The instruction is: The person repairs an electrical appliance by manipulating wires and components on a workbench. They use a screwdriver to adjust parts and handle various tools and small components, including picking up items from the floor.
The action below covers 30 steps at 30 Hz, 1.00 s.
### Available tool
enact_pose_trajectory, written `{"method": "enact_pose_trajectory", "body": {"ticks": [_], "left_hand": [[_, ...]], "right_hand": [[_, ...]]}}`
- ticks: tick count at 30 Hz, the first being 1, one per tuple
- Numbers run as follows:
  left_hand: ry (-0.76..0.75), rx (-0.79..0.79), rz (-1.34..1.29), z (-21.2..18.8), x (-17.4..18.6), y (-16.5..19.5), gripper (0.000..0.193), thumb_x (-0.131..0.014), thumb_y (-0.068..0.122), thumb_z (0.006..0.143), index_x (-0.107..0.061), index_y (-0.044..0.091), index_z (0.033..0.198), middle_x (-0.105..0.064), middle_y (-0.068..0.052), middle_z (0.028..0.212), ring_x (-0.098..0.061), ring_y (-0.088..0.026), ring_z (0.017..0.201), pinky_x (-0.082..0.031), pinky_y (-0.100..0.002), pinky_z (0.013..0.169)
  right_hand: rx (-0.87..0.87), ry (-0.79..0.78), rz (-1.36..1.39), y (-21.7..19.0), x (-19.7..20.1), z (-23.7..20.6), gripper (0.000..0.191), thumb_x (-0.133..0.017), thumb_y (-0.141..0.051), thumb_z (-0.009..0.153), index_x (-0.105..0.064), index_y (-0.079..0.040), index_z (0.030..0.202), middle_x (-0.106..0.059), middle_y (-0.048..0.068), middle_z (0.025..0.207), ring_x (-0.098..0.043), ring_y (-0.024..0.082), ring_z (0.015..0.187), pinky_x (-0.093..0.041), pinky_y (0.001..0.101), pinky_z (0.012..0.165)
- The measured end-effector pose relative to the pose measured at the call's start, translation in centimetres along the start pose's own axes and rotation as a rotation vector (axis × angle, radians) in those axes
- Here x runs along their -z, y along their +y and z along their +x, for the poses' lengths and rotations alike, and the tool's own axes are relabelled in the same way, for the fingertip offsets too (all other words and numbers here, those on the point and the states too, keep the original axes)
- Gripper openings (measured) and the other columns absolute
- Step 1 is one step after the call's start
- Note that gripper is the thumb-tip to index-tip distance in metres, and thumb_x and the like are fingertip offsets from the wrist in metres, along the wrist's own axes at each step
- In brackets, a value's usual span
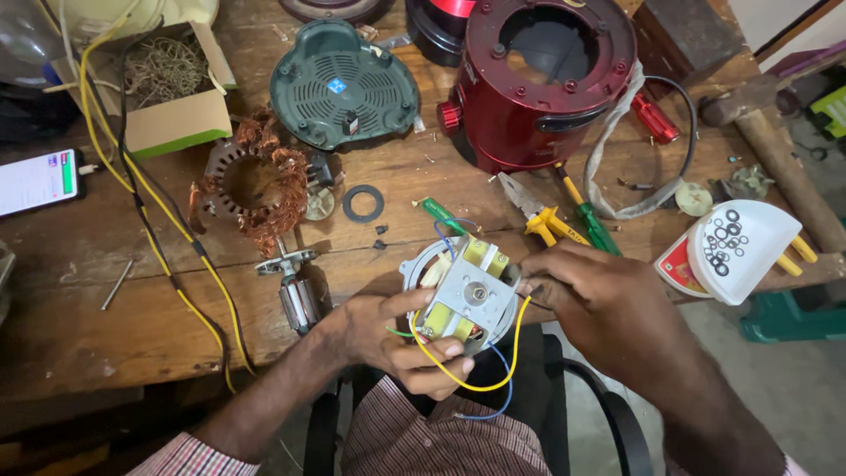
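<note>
Scarred wooden workbench [79, 291] is strewn with a copper-wound stator [251, 187], a green vented plastic cover [344, 84] and a glossy red cylindrical housing [538, 79]. Small motor [463, 295], square metal plate with yellow windings and trailing yellow and blue wires, is held above the bench's near edge. Left hand [392, 339] is curled around its lower side, fingers closed on it; right hand [599, 304] is pinched onto its right edge.

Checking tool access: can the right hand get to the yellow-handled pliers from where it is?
Probably yes. The pliers lie bare on the bench just beyond the right hand, nothing between them. But that hand is on the small motor, so it must let go first.
</note>
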<state>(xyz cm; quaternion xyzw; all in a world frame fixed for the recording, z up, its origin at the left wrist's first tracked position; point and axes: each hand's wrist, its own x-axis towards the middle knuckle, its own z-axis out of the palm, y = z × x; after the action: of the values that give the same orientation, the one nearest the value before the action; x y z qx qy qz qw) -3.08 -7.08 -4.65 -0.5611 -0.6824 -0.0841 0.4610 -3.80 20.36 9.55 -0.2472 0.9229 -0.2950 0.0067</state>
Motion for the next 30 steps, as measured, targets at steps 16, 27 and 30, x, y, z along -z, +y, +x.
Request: {"method": "enact_pose_trajectory", "body": {"ticks": [16, 27, 30], "left_hand": [[0.032, -0.057, 0.044, -0.7, -0.9, -0.6, 0.033, -0.075, 0.023, 0.106, -0.052, 0.027, 0.129, -0.038, 0.005, 0.149, -0.031, -0.016, 0.15, -0.043, -0.054, 0.126], [0.014, -0.055, 0.045, -0.6, -0.7, -0.5, 0.027, -0.071, 0.026, 0.108, -0.051, 0.028, 0.126, -0.037, 0.007, 0.15, -0.029, -0.014, 0.151, -0.043, -0.053, 0.125], [-0.012, -0.085, 0.046, -0.5, -0.8, -0.4, 0.025, -0.07, 0.027, 0.107, -0.052, 0.026, 0.125, -0.037, 0.006, 0.148, -0.029, -0.012, 0.151, -0.043, -0.053, 0.123]], "right_hand": [[-0.152, 0.021, 0.324, 2.3, -1.8, -0.3, 0.023, -0.08, -0.003, 0.079, -0.077, -0.004, 0.101, -0.08, 0.002, 0.09, -0.067, 0.007, 0.073, -0.054, 0.0248, 0.061], [-0.067, -0.057, 0.311, 3.2, -1.2, 0.4, 0.034, -0.086, 0.003, 0.068, -0.076, -0.001, 0.1, -0.08, 0.003, 0.091, -0.077, 0.008, 0.082, -0.063, 0.0247, 0.072], [-0.263, -0.115, 0.521, 3.9, -1.4, 0.4, 0.034, -0.087, 0.0, 0.067, -0.075, -0.001, 0.098, -0.082, 0.004, 0.087, -0.077, 0.008, 0.082, -0.063, 0.0259, 0.074]]}}
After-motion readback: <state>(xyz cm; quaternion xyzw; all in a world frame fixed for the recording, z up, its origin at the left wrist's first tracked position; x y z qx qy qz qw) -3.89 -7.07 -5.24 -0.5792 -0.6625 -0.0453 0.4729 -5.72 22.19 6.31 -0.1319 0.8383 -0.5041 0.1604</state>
